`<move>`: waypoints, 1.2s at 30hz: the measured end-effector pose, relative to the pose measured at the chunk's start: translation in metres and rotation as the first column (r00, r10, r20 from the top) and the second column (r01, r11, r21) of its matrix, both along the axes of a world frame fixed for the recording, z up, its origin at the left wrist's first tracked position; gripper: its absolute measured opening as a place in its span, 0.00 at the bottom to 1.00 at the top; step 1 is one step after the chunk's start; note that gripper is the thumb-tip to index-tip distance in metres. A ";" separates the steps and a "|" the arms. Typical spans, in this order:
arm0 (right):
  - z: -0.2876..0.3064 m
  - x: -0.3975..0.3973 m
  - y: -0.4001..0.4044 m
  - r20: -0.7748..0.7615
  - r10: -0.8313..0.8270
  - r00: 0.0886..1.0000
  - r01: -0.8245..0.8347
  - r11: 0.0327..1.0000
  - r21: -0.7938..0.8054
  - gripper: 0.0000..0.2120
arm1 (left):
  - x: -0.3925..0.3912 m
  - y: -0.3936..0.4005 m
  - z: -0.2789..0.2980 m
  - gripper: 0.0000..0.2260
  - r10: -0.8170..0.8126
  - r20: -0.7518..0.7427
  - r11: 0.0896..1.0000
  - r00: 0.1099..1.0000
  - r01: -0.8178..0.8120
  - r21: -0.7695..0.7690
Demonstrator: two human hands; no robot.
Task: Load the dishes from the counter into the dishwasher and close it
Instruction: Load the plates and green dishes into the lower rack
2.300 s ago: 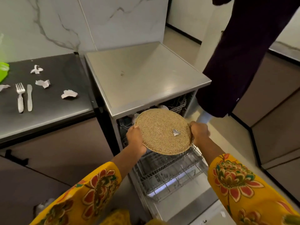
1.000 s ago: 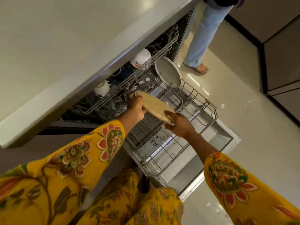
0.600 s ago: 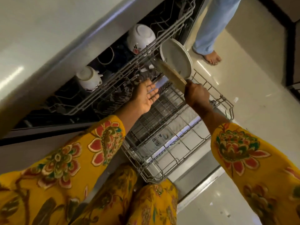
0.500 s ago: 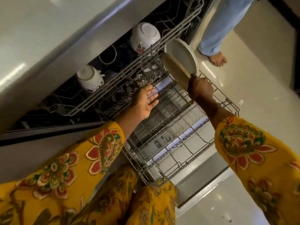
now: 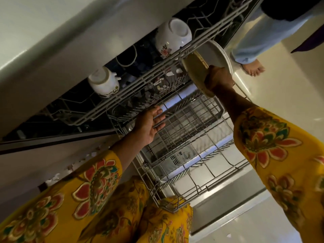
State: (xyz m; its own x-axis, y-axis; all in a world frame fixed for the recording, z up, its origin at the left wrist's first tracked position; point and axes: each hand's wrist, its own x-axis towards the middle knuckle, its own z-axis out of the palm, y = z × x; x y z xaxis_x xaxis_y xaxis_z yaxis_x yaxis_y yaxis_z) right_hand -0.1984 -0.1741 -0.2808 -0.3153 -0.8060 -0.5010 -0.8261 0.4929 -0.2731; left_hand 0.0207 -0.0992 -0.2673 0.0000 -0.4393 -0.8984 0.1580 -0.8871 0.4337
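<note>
Head view shows your right hand (image 5: 219,79) gripping the tan plate (image 5: 193,71) at its lower edge, fingers curled around the rim. You hold the plate on edge at the far end of the lower rack (image 5: 192,137), just in front of the white plate (image 5: 219,55) that already stands there. Your left hand (image 5: 149,125) holds nothing; its fingers are spread and straight above the rack wires, and I cannot tell if they touch them.

I think the main risk is a knock between the two plates. They are very near, maybe touching, and a hard push could chip one of them. The top of the tan plate also sits close under the front bar of the upper rack (image 5: 157,71), where two white bowls (image 5: 172,36) rest upside down, so lifting it could strike that bar. If you let go before the rim sits between the tines, the plate may tip and fall flat. The dishwasher door (image 5: 228,195) is open, so closing is not yet done.
</note>
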 end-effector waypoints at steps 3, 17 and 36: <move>-0.004 0.002 -0.008 0.012 -0.016 1.000 0.016 1.000 -0.007 0.17 | 0.003 0.000 -0.001 0.05 -0.003 0.005 1.000 1.000 0.003 -0.003; -0.010 0.005 0.013 -0.044 0.153 0.987 -0.158 0.979 -0.131 0.34 | 0.016 0.003 0.008 0.05 -0.005 0.030 1.000 1.000 0.005 -0.020; 0.053 0.051 0.106 0.100 -0.008 0.995 0.004 0.999 0.040 0.25 | 0.026 0.044 0.068 0.06 0.030 0.051 0.996 0.998 -0.026 -0.087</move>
State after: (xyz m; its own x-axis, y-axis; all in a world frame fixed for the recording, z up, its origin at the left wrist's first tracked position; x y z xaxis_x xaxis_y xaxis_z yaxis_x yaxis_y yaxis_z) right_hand -0.1475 -0.0682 -0.2281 -0.2667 -0.7832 -0.5617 -0.7924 0.5100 -0.3347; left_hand 0.0470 -0.0548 -0.1989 0.0596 -0.5145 -0.8554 0.1573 -0.8414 0.5170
